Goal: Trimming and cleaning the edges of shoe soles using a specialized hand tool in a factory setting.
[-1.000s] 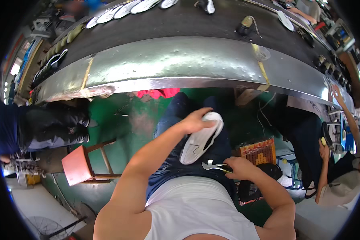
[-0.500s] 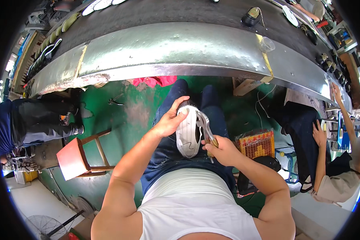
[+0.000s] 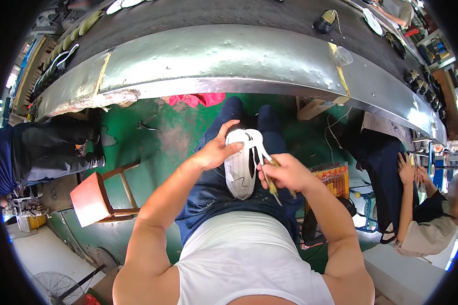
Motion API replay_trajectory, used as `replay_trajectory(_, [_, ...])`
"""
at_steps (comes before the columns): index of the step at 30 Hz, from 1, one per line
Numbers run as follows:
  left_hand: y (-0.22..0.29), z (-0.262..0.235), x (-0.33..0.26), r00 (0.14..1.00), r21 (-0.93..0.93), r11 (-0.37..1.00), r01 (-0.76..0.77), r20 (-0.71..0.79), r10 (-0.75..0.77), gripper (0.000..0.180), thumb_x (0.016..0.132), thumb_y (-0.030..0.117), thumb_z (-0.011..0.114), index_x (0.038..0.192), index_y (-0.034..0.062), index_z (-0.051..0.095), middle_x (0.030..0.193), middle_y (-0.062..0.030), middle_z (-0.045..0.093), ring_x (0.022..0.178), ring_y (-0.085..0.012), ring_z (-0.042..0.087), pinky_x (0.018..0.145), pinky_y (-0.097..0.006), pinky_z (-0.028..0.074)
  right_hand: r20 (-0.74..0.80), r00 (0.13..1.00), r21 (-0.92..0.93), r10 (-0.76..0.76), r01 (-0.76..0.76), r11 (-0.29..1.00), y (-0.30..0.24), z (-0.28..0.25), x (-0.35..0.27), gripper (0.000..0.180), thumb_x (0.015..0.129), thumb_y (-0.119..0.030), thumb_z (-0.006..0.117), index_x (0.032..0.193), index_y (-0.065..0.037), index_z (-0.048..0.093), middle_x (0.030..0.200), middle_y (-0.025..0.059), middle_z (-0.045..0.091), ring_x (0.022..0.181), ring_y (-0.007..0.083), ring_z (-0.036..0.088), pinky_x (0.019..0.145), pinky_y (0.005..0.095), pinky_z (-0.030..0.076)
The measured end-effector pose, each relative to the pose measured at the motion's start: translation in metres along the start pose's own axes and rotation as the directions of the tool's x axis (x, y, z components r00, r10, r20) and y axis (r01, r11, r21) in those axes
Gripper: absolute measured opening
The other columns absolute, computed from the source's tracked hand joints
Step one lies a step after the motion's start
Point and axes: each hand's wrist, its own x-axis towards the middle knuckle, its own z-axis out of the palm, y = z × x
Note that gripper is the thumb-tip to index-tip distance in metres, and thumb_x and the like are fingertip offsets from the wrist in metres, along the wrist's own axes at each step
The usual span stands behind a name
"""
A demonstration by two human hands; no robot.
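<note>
A pale grey-white shoe (image 3: 237,173) lies across my lap, its dark opening toward my right. My left hand (image 3: 216,151) is closed around its far end, with the thumb pressing on the top and the fingers along the far edge. In my right hand (image 3: 286,174) are metal pincers (image 3: 273,187) with brass-coloured handles. Their bright curved head reaches over the far right edge of the shoe, close to my left thumb. Glare hides whether the jaws grip the material.
A dark conveyor belt (image 3: 203,46) with a metal front edge runs ahead of me, carrying several shoes. A stool (image 3: 90,199) stands at left, a beaded seat mat (image 3: 331,184) at right. Another pair of pliers (image 3: 146,123) lies on the green floor. Co-workers sit at right and stand at left.
My right hand has shifted slightly up and right, and the pincers have turned, with their handles now more spread. The left hand keeps its hold on the shoe. A co-worker's raised arm at right has lowered.
</note>
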Motion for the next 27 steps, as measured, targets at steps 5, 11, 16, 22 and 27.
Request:
replay_trajectory(5, [-0.006, -0.002, 0.012, 0.999, 0.019, 0.999, 0.032, 0.009, -0.032, 0.069, 0.098, 0.02, 0.063, 0.153, 0.018, 0.021, 0.127, -0.0095, 0.054, 0.12, -0.0194, 0.048, 0.107, -0.035, 0.037, 0.031, 0.997, 0.42, -0.075, 0.055, 0.906, 0.015, 0.006, 0.002, 0.026, 0.099, -0.02, 0.053, 0.112, 0.003, 0.057, 0.094, 0.0106, 0.064, 0.077, 0.0193, 0.065, 0.053, 0.0263, 0.05])
replay_trajectory(11, [-0.011, 0.0, 0.013, 0.999, -0.001, 0.999, 0.04, -0.006, -0.04, 0.068, 0.099, 0.025, 0.06, 0.154, 0.0183, 0.019, 0.133, -0.0105, 0.051, 0.125, -0.02, 0.046, 0.109, -0.036, 0.035, -0.155, 0.977, -0.574, -0.144, 0.03, 0.819, -0.011, 0.003, 0.006, 0.016, 0.097, -0.012, 0.053, 0.101, 0.003, 0.058, 0.072, 0.0074, 0.065, 0.067, 0.0162, 0.066, 0.056, 0.0316, 0.051])
replay_trajectory(16, [-0.007, 0.002, 0.017, 0.997, -0.169, 0.984, 0.063, 0.051, -0.055, 0.066, 0.102, 0.033, 0.055, 0.154, 0.0166, 0.018, 0.138, -0.0115, 0.048, 0.128, -0.0214, 0.045, 0.109, -0.036, 0.035, 0.044, 0.999, 0.217, -0.023, 0.013, 0.976, -0.005, -0.005, 0.006, 0.021, 0.097, -0.014, 0.056, 0.111, 0.002, 0.057, 0.102, 0.0108, 0.068, 0.079, 0.0172, 0.067, 0.062, 0.0281, 0.051])
replay_trajectory(22, [-0.011, 0.008, 0.021, 0.992, 0.242, 0.97, 0.002, -0.126, 0.03, 0.059, 0.102, 0.036, 0.052, 0.15, 0.0109, 0.029, 0.134, -0.0139, 0.053, 0.124, -0.0221, 0.049, 0.106, -0.035, 0.039, -0.131, 0.984, -0.343, -0.121, 0.07, 0.937, -0.008, -0.02, 0.008, 0.014, 0.093, -0.012, 0.061, 0.096, 0.002, 0.062, 0.08, 0.0112, 0.069, 0.071, 0.0161, 0.066, 0.063, 0.0299, 0.051])
replay_trajectory(27, [-0.011, 0.004, 0.022, 0.982, 0.255, 0.966, -0.034, -0.171, 0.079, 0.054, 0.1, 0.031, 0.057, 0.145, 0.0059, 0.041, 0.127, -0.0145, 0.059, 0.117, -0.0204, 0.055, 0.102, -0.032, 0.043, -0.129, 0.992, -0.299, -0.016, -0.023, 0.954, -0.012, -0.015, 0.012, 0.016, 0.098, -0.015, 0.056, 0.094, 0.0, 0.059, 0.077, 0.0055, 0.062, 0.068, 0.0134, 0.063, 0.061, 0.0295, 0.05])
